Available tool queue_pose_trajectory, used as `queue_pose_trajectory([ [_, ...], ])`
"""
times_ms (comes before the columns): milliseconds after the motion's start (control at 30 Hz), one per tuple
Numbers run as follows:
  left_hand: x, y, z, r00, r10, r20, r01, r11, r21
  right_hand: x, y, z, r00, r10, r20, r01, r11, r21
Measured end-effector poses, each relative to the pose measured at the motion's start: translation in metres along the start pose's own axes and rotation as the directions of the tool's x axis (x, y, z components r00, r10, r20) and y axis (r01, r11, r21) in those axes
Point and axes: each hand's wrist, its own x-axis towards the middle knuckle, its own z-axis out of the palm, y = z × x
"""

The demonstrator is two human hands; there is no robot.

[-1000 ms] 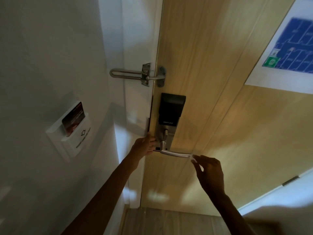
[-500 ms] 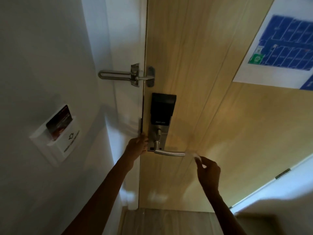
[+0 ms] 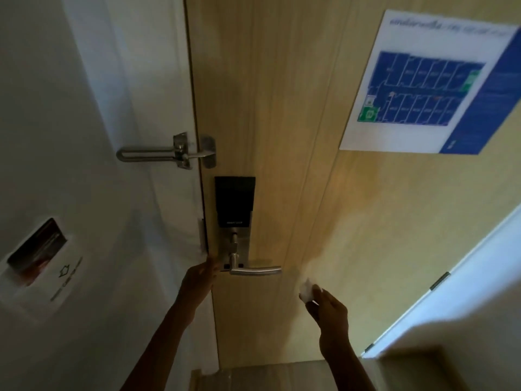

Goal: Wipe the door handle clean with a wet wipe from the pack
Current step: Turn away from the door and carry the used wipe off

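Observation:
A silver lever door handle [image 3: 255, 270] sticks out to the right from a lock plate with a black panel [image 3: 234, 201] on a light wooden door [image 3: 282, 108]. My left hand [image 3: 198, 280] rests at the door's edge, just left of the handle's base, fingers against the plate. My right hand [image 3: 328, 309] is below and to the right of the handle's tip, apart from it, pinching a small crumpled white wet wipe [image 3: 307, 290]. The pack is out of sight.
A metal swing-bar guard [image 3: 169, 152] bridges frame and door above the lock. A key-card holder [image 3: 36, 258] with a card sits on the white wall at left. An evacuation plan sign [image 3: 423, 86] hangs on the door at upper right.
My right hand with the wipe has come off the handle's tip and dropped down to the right. My left hand stays by the handle's base. The view has tilted upward.

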Motion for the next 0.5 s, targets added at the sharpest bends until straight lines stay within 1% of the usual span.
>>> queue_pose_trajectory([
  [67, -0.007, -0.028, 0.011, 0.997, -0.058, -0.054, 0.060, 0.998, 0.036, 0.002, -0.004, -0.023, 0.998, 0.041, -0.037, -0.040, 0.999, 0.035],
  [100, -0.013, -0.045, 0.019, 0.994, -0.099, -0.054, 0.101, 0.994, 0.037, 0.003, -0.005, -0.038, 0.997, 0.055, -0.048, -0.052, 0.997, 0.052],
  [200, -0.026, -0.087, 0.057, 0.968, -0.244, 0.064, 0.240, 0.969, 0.062, 0.000, -0.009, -0.085, 0.995, 0.067, -0.077, -0.060, 0.995, 0.085],
  [267, -0.042, -0.086, 0.096, 0.948, -0.298, 0.113, 0.290, 0.954, 0.079, -0.006, -0.014, -0.118, 0.990, 0.068, -0.120, -0.056, 0.993, 0.100],
  [400, -0.082, -0.059, 0.201, 0.934, -0.263, 0.242, 0.242, 0.964, 0.111, -0.016, -0.028, -0.199, 0.968, 0.092, -0.233, -0.063, 0.990, 0.130],
  [500, -0.122, -0.043, 0.279, 0.914, -0.213, 0.346, 0.176, 0.975, 0.136, -0.032, -0.040, -0.269, 0.937, 0.099, -0.335, -0.050, 0.987, 0.152],
])
